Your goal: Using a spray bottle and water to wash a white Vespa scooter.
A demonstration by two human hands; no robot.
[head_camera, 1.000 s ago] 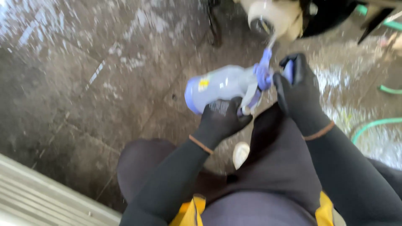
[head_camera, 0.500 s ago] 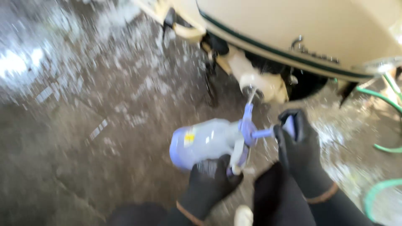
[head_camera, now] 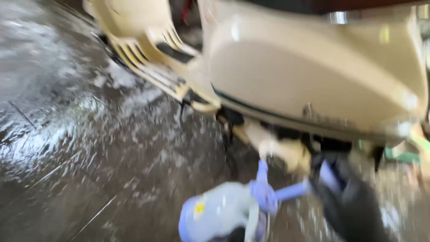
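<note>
A pale blue pump sprayer bottle [head_camera: 215, 215] with a purple head lies tilted near the bottom middle of the blurred head view. My right hand [head_camera: 354, 206], in a black glove, grips the purple pump handle [head_camera: 291, 192] at the bottle's right. Only a dark sliver of my left hand [head_camera: 235, 235] shows under the bottle at the bottom edge, holding it from below. A cream scooter [head_camera: 313, 80] fills the upper right, its lower body panel just above the sprayer nozzle.
Wet, foamy dark stone floor [head_camera: 89, 134] spreads over the left half. The scooter's ribbed footboard [head_camera: 148, 58] reaches toward the upper left. A green hose [head_camera: 403, 157] shows at the right edge under the scooter.
The view has tilted up, so the scooter's side now fills the frame. Hands and sprayer have sunk to the bottom edge, and my left hand is almost out of view.
</note>
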